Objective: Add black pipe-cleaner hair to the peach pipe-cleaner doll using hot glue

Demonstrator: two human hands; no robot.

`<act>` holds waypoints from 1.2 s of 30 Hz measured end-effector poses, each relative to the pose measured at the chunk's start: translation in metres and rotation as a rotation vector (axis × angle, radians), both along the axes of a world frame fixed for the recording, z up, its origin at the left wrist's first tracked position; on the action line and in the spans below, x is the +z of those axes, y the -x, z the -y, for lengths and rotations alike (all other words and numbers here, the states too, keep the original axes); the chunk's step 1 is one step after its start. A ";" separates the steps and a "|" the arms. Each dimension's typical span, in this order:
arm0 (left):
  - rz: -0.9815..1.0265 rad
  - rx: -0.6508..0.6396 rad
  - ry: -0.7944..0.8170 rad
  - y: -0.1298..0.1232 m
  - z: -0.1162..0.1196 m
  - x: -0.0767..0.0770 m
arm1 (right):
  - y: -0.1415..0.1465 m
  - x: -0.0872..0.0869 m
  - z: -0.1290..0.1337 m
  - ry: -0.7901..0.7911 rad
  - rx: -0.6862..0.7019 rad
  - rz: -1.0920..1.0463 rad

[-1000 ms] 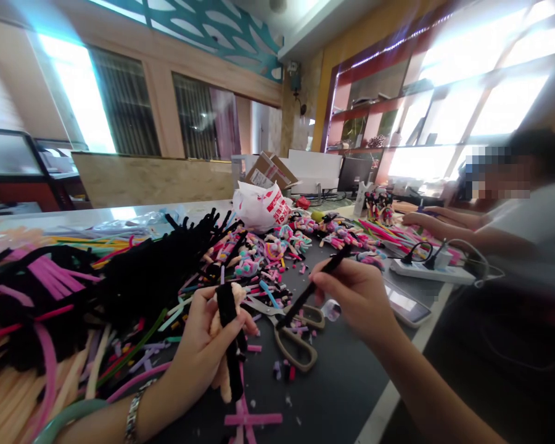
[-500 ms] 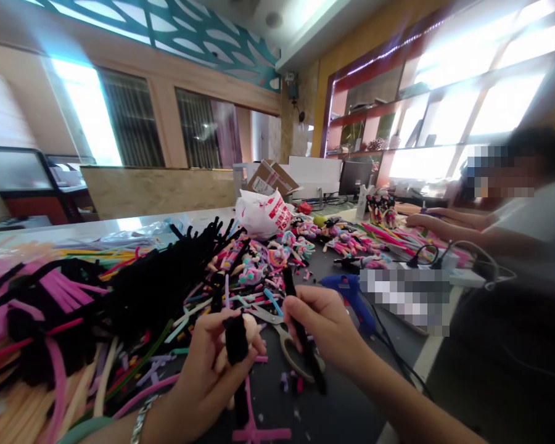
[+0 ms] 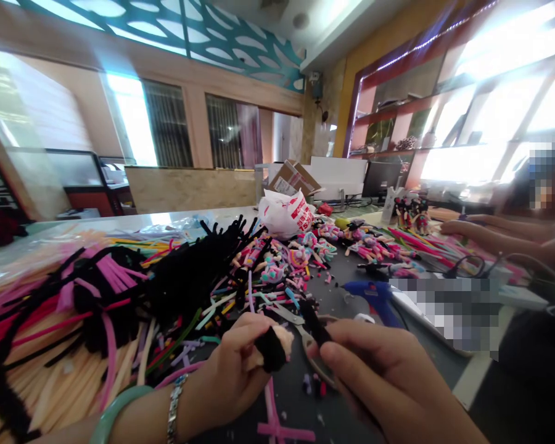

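Note:
My left hand [image 3: 235,367] grips a small doll body of peach pipe cleaner [image 3: 282,339], wrapped in black chenille [image 3: 271,348]. My right hand [image 3: 379,382] pinches a black chenille stem [image 3: 314,322], whose tip is close to the doll. Part of the stem is hidden in my fingers. Just below my hands lie steel scissors [image 3: 317,348], partly covered by my right hand. A pink pipe-cleaner cross [image 3: 272,419] sits under my left wrist.
Finished pipe-cleaner dolls [image 3: 277,262] heap beyond my hands, beside a black chenille bundle [image 3: 194,271] and loose stems [image 3: 60,345]. A blue glue gun [image 3: 374,299] lies to the right. A co-worker's hands [image 3: 490,229] work at the far right.
The view has swung left. My right hand has moved closer to my left, bringing the black stem to the doll. The doll now tilts, with its black-wrapped part toward the right.

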State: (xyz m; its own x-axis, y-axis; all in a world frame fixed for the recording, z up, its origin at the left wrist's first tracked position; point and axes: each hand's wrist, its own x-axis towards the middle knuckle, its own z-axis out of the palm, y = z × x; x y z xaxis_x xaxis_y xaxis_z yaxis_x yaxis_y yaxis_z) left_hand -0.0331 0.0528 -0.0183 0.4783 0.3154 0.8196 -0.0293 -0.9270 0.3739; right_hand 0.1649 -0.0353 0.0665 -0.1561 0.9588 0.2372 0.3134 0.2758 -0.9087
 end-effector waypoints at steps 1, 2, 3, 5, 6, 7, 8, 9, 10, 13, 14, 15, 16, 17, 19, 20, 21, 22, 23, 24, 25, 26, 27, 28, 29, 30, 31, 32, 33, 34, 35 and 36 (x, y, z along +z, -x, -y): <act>0.005 -0.002 -0.013 0.000 0.000 -0.001 | 0.000 0.000 0.001 -0.018 -0.019 -0.013; 0.008 0.012 -0.017 0.000 0.000 -0.002 | 0.001 -0.001 0.002 -0.021 -0.030 -0.034; 0.015 0.028 -0.023 0.000 0.000 -0.003 | 0.002 -0.003 0.002 -0.014 -0.036 -0.053; 0.022 0.064 -0.041 0.000 0.001 -0.003 | 0.003 -0.006 0.002 0.014 -0.047 -0.061; 0.019 0.078 -0.056 0.001 0.001 -0.003 | 0.003 -0.007 0.002 0.018 -0.050 -0.044; 0.016 0.089 -0.072 0.001 0.001 -0.003 | 0.004 -0.009 0.002 0.017 -0.055 -0.016; 0.010 0.097 -0.086 0.001 0.002 -0.003 | 0.004 -0.009 0.002 0.013 -0.059 0.011; 0.004 0.103 -0.098 0.002 0.001 -0.003 | 0.004 -0.010 0.002 0.006 -0.055 0.032; -0.001 0.108 -0.106 0.002 0.001 -0.003 | 0.004 -0.010 0.001 0.001 -0.039 0.047; -0.023 0.115 -0.124 0.003 -0.001 -0.004 | 0.005 -0.012 0.000 -0.009 0.002 0.072; -0.032 0.114 -0.128 0.003 -0.001 -0.004 | 0.005 -0.012 -0.001 -0.016 0.009 0.081; -0.040 0.113 -0.131 0.003 -0.002 -0.004 | 0.005 -0.012 -0.002 -0.022 0.011 0.089; -0.046 0.112 -0.133 0.003 -0.002 -0.005 | 0.006 -0.013 -0.002 -0.028 0.008 0.100; -0.053 0.111 -0.135 0.002 -0.002 -0.005 | 0.006 -0.013 -0.002 -0.038 0.004 0.112; -0.068 0.120 -0.137 0.002 -0.002 -0.005 | 0.007 -0.013 -0.002 -0.057 -0.014 0.130; -0.074 0.124 -0.141 0.002 -0.002 -0.005 | 0.007 -0.013 -0.003 -0.066 -0.018 0.133; -0.082 0.127 -0.145 0.002 -0.002 -0.004 | 0.007 -0.013 -0.004 -0.071 -0.020 0.128; -0.092 0.131 -0.147 0.002 -0.002 -0.004 | 0.007 -0.012 -0.005 -0.073 -0.021 0.121; -0.098 0.131 -0.154 0.002 -0.002 -0.004 | 0.007 -0.012 -0.006 -0.069 -0.022 0.111; -0.104 0.129 -0.163 0.002 -0.002 -0.004 | 0.006 -0.012 -0.007 -0.064 -0.022 0.105; -0.111 0.127 -0.173 0.002 -0.002 -0.004 | 0.006 -0.012 -0.008 -0.055 -0.025 0.102; -0.119 0.126 -0.182 0.002 -0.002 -0.004 | 0.005 -0.012 -0.009 -0.044 -0.031 0.102; -0.123 0.125 -0.195 0.002 -0.002 -0.004 | 0.005 -0.012 -0.010 -0.035 -0.034 0.104; -0.123 0.126 -0.204 0.002 -0.001 -0.003 | 0.005 -0.012 -0.010 -0.029 -0.038 0.103; -0.122 0.129 -0.210 0.001 -0.001 -0.003 | 0.004 -0.012 -0.010 -0.023 -0.039 0.099; -0.119 0.136 -0.208 0.001 -0.001 -0.002 | 0.004 -0.012 -0.009 -0.021 -0.038 0.095; -0.116 0.140 -0.208 0.000 0.000 -0.002 | 0.004 -0.012 -0.009 -0.016 -0.035 0.089; -0.114 0.144 -0.206 0.000 0.000 -0.001 | 0.004 -0.011 -0.008 -0.011 -0.027 0.084; -0.113 0.146 -0.204 0.000 0.000 -0.001 | 0.004 -0.011 -0.007 -0.004 -0.020 0.078; -0.114 0.145 -0.206 0.000 0.000 -0.001 | 0.005 -0.011 -0.006 0.008 -0.011 0.071; -0.115 0.144 -0.212 0.000 0.000 -0.001 | 0.004 -0.011 -0.006 0.020 -0.005 0.063; -0.115 0.142 -0.220 0.000 0.000 -0.001 | 0.004 -0.011 -0.006 0.030 0.002 0.056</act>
